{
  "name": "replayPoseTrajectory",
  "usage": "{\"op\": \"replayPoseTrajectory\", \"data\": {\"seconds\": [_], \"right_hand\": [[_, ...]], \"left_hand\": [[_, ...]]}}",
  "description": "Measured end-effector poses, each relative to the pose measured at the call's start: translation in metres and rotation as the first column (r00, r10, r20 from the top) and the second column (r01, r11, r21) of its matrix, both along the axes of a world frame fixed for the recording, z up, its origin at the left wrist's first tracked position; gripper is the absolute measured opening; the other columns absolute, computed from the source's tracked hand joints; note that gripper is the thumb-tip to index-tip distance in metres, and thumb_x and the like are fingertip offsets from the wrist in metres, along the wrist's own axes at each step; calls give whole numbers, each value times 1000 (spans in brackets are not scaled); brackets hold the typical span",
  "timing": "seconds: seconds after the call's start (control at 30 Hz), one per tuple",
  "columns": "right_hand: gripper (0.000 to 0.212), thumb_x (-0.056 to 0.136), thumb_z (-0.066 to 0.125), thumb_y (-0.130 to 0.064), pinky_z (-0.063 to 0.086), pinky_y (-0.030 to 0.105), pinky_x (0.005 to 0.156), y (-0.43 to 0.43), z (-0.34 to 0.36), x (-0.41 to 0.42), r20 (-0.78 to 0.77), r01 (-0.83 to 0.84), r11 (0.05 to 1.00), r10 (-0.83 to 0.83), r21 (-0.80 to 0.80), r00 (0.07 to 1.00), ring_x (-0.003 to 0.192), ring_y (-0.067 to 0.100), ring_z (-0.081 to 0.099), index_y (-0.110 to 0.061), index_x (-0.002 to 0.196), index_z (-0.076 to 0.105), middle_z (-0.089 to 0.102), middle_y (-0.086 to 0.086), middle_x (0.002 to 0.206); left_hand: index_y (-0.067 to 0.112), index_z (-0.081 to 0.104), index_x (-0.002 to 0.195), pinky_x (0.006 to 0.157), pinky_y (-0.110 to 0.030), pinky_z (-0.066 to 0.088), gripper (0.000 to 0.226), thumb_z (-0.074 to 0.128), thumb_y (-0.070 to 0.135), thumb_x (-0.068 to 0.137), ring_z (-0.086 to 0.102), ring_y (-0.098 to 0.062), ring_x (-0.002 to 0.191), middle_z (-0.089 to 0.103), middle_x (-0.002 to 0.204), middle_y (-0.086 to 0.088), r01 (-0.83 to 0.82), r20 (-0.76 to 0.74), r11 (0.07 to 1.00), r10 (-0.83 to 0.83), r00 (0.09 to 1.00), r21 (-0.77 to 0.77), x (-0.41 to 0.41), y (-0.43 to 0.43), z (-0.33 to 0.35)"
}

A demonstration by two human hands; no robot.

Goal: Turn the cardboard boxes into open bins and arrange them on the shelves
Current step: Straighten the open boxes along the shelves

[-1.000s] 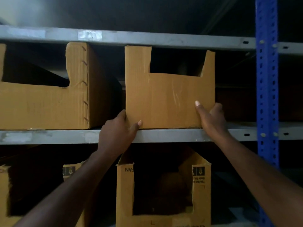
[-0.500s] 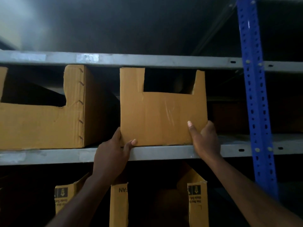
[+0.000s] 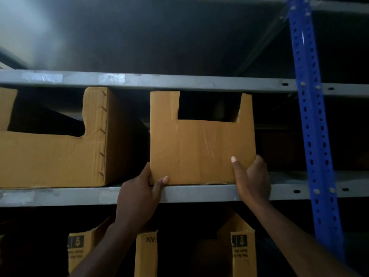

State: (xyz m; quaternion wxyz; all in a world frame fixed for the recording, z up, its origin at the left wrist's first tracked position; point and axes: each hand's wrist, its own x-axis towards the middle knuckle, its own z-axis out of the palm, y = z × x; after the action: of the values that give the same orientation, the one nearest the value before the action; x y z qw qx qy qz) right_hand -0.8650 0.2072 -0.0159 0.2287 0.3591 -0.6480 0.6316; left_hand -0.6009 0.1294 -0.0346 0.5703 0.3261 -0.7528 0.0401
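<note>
Holding one bin (image 3: 201, 148) | left hand (image 3: 137, 198), right hand (image 3: 253, 180): fingers (image 3: 236, 168) curled round bottom corners | shelf (image 3: 199, 193): 2 bins

The cut bin (image 3: 201, 148) is of brown corrugated cardboard, matt, with pale scuff lines on the front and rough cut edges; the bigger bin (image 3: 54, 158) beside it is of the same cardboard, with metal staples (image 3: 102, 131) along its corner. The shelf beam (image 3: 199, 193) is of grey painted metal, dull and stained, and the upright post (image 3: 311, 120) is of blue painted metal with a slight gloss. The lower boxes (image 3: 242, 254) are of matt cardboard with black print.
</note>
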Motion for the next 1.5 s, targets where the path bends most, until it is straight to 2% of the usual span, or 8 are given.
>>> {"op": "replayPoseTrajectory", "data": {"seconds": [0.2, 0.33, 0.43, 0.53, 0.67, 1.0, 1.27, 1.5], "right_hand": [[77, 91, 49, -66, 47, 44, 91, -5, -1, -2, 6, 30, 998, -29, -60, 1000, 118, 29, 53, -15, 146, 31, 48, 10, 138], [77, 93, 45, -66, 45, 49, 97, -10, 1, 4, 5, 118, 991, -118, -59, 993, 124, 33, 48, -12, 146, 30, 43, 15, 143], [79, 95, 48, -56, 31, 52, 109, -6, 7, 17, -289, 239, 965, -260, -104, 922, 140, 36, 31, -9, 153, 21, 24, 19, 156], [77, 95, 49, -50, 21, 51, 115, -5, 35, 38, -661, 244, 963, -254, -110, 706, 148, 34, 22, -8, 155, 23, 18, 18, 162], [77, 95, 41, -51, 20, 55, 117, -24, 69, 59, -809, 271, 963, -153, 8, 568, 150, 34, 19, -7, 156, 23, 22, 17, 163], [80, 100, 34, -53, 4, 53, 123, -42, 48, 65, -778, 310, 950, -167, 37, 605, 154, 29, -7, -7, 159, 6, -5, 14, 167], [81, 100, 34, -53, 4, 54, 122, -28, -5, 64, -776, 291, 946, -75, 143, 626, 154, 30, -7, -5, 159, 6, -7, 16, 166], [62, 99, 45, -47, 21, 55, 116, 32, -71, 49, -669, 78, 965, 114, 250, 734, 148, 26, 26, -11, 149, 40, 31, 9, 160]], "left_hand": [[20, 43, 144, 84, -36, 53, 62, 47, 59, 96, 59, -10, 85, 63, 97, 5, -27, -30, 1000, 27, 999, 2, -4, -2, -9], [17, 39, 146, 100, -40, 48, 66, 45, 59, 96, 58, -13, 97, 66, 113, -1, -66, -20, 998, 66, 998, 7, -5, -1, -13], [11, 26, 155, 115, -40, 34, 74, 40, 57, 99, 56, -19, 121, 61, 133, -8, -83, 0, 997, 83, 997, 6, -7, -1, -16], [8, 18, 158, 118, -39, 29, 78, 35, 57, 100, 53, -20, 128, 58, 139, -9, -85, 10, 996, 85, 996, -2, -8, -3, -18], [8, 20, 157, 116, -41, 32, 77, 32, 58, 100, 57, -20, 123, 61, 134, -8, -83, 15, 996, 83, 996, -29, -9, -6, -20], [8, 22, 157, 117, -40, 30, 74, 37, 55, 101, 54, -21, 124, 61, 132, -8, -83, 1, 996, 83, 997, -18, -9, -4, -21], [8, 24, 156, 117, -44, 29, 72, 43, 51, 102, 51, -27, 127, 57, 136, -14, -68, -15, 998, 68, 998, -6, -11, -3, -24], [17, 25, 157, 118, -38, 32, 75, 65, 33, 95, 34, -17, 145, 36, 158, -3, 117, -197, 992, -104, 975, 56, -3, 37, -82]]}}
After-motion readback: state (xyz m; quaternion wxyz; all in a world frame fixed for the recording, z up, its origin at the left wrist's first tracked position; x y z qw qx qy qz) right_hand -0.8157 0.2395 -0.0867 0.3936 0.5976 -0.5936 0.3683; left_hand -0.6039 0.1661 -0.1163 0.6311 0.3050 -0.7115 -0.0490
